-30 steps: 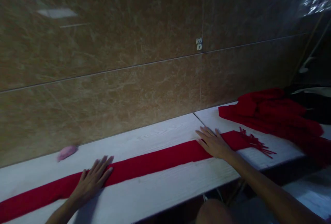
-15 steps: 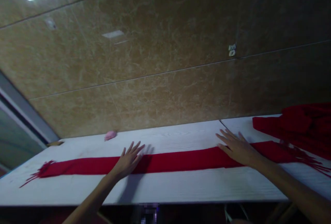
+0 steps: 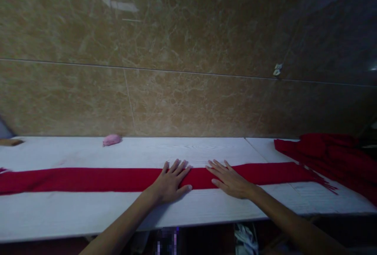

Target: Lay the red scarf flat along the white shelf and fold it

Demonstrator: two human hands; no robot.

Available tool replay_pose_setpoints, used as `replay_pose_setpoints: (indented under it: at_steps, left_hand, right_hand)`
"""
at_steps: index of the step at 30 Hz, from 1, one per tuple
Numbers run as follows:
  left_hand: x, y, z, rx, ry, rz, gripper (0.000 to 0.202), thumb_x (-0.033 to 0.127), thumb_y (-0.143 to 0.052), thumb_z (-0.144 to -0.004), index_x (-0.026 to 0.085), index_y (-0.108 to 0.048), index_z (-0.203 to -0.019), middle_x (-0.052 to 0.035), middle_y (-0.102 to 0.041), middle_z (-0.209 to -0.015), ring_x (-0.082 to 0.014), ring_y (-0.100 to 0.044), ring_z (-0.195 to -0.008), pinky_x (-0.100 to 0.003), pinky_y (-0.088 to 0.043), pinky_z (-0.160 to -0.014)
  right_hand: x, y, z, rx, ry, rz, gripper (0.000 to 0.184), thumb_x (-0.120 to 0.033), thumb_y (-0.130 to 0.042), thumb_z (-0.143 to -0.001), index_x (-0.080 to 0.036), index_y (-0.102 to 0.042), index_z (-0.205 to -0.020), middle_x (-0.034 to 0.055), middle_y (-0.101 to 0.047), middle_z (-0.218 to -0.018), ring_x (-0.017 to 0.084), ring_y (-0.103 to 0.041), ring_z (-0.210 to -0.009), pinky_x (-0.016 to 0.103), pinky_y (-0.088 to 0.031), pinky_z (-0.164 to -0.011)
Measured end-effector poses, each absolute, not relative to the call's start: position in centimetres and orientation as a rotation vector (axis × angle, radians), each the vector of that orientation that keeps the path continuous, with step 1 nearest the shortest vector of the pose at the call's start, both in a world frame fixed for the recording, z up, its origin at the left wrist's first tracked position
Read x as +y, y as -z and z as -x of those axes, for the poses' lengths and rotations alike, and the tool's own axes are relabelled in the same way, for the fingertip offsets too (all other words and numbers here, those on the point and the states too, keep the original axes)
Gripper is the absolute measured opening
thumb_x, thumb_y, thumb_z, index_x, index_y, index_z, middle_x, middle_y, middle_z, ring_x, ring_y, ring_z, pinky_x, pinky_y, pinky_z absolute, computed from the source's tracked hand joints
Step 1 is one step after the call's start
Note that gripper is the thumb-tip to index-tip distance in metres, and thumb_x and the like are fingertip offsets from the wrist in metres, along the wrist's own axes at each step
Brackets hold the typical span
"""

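Observation:
A long red scarf (image 3: 103,179) with fringed ends lies stretched out flat across the white table (image 3: 73,211). My left hand (image 3: 171,182) rests on the scarf near its middle, palm down, with fingers spread. A short way to its right, my right hand (image 3: 231,179) also lies flat on the red fabric, fingers apart. Neither hand grips the cloth. The scarf's right fringe shows beside a red heap, while its left end runs to the edge of the view.
A heap of red fabric (image 3: 326,149) sits at the table's right end. By the wall (image 3: 182,101) lies a small pink bundle (image 3: 112,140), and a brown block (image 3: 11,142) is at the far left. Pale cloth (image 3: 246,239) shows below the table's front edge.
My right hand has moved left along the scarf, and the two hands are now much closer together. My left hand now lies flat on the cloth. The view has turned and levelled.

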State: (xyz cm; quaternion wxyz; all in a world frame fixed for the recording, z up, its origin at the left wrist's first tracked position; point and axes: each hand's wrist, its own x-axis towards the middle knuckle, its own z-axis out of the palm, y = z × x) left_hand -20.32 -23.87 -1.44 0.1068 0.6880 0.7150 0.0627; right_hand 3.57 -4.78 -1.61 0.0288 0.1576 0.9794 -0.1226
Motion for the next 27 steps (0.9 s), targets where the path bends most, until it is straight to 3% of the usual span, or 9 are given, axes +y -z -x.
replay_pose_setpoints:
  at_steps: [2, 6, 12, 17, 21, 27]
  left_hand:
    - [-23.8, 1.4, 20.8, 2.081, -0.199, -2.011, 0.086, 0.079, -0.028, -0.096, 0.027, -0.021, -0.164, -0.0106, -0.009, -0.169, -0.0385, -0.003, -0.157, -0.070, -0.003, -0.122]
    - [-22.5, 1.6, 22.8, 2.037, -0.266, -1.976, 0.073, 0.071, -0.022, -0.102, 0.033, -0.017, -0.164, -0.0069, -0.012, -0.170, -0.0353, -0.005, -0.157, -0.069, -0.007, -0.123]
    - [-19.3, 1.7, 23.7, 2.024, -0.311, -2.047, 0.062, 0.061, -0.018, -0.107, 0.035, -0.018, -0.164, -0.0020, -0.012, -0.171, -0.0316, -0.004, -0.158, -0.065, -0.007, -0.125]
    - [-18.6, 2.4, 22.5, 1.986, -0.212, -2.114, 0.067, 0.065, -0.027, -0.104, 0.034, -0.019, -0.164, -0.0010, -0.012, -0.171, -0.0302, -0.005, -0.158, -0.060, -0.002, -0.127]
    - [-16.6, 2.6, 23.5, 2.028, -0.198, -2.102, 0.074, 0.071, -0.032, -0.101, 0.032, -0.022, -0.163, -0.0049, -0.013, -0.170, -0.0326, -0.006, -0.158, -0.062, 0.000, -0.126]
    - [-15.0, 1.3, 26.1, 2.118, -0.387, -1.977, 0.061, 0.060, -0.018, -0.107, 0.035, -0.022, -0.163, 0.0009, -0.015, -0.171, -0.0262, -0.006, -0.159, -0.056, -0.010, -0.128]
  right_hand:
    - [-4.7, 1.5, -3.7, 3.002, 0.362, -0.500, 0.064, -0.059, -0.028, -0.107, -0.027, -0.025, -0.162, 0.0057, -0.013, -0.170, 0.025, -0.006, -0.157, 0.059, -0.002, -0.126]
    - [-4.4, 1.3, -3.5, 3.002, 0.407, -0.510, 0.067, -0.063, -0.029, -0.106, -0.028, -0.025, -0.162, 0.0063, -0.013, -0.169, 0.027, -0.007, -0.157, 0.061, -0.002, -0.126]
    - [-3.9, 1.6, -1.5, 3.164, 0.427, -0.558, 0.060, -0.056, -0.027, -0.108, -0.030, -0.025, -0.162, 0.0055, -0.014, -0.169, 0.030, -0.010, -0.157, 0.065, -0.007, -0.125]
    - [-3.8, 3.5, -0.4, 3.158, 0.457, -0.466, 0.064, -0.061, -0.035, -0.106, -0.029, -0.029, -0.161, 0.0076, -0.018, -0.168, 0.032, -0.015, -0.156, 0.067, -0.006, -0.124]
    - [-1.8, 4.0, -0.1, 3.152, 0.429, -0.510, 0.066, -0.062, -0.035, -0.105, -0.027, -0.032, -0.161, 0.0080, -0.019, -0.168, 0.034, -0.014, -0.156, 0.068, -0.006, -0.124]
    - [0.2, 1.9, 1.2, 3.109, 0.484, -0.475, 0.065, -0.063, -0.030, -0.105, -0.030, -0.029, -0.161, 0.0047, -0.014, -0.168, 0.032, -0.012, -0.156, 0.065, -0.009, -0.125]
